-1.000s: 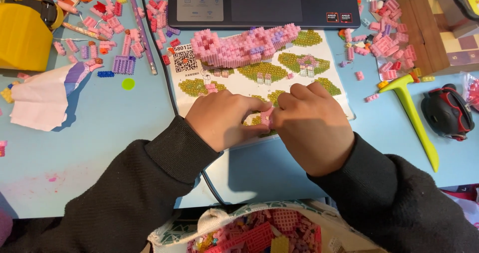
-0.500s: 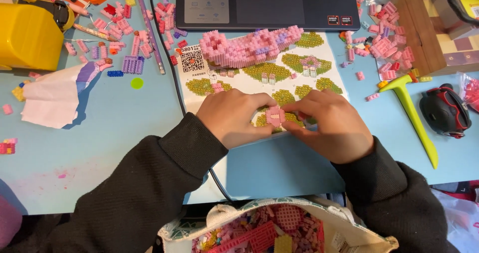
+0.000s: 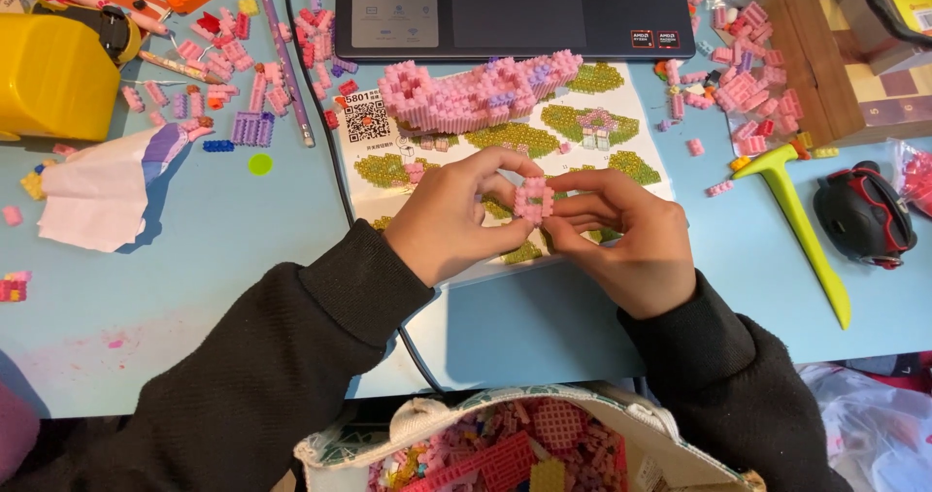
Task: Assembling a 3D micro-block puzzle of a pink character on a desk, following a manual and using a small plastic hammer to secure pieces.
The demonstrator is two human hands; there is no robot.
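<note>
Both hands meet over the middle of the counter [image 3: 175,288], pinching one small pink block piece [image 3: 534,199] between them: the left hand [image 3: 456,222] grips it from nine o'clock, the right hand [image 3: 621,245] from three. It is held above the instruction sheet [image 3: 621,152], with the pink model [image 3: 466,94] at twelve o'clock, so the pictures stay readable underneath.

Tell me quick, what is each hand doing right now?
Left hand: closed, pinching the small pink brick piece.
Right hand: closed, pinching the same piece from the other side.
</note>
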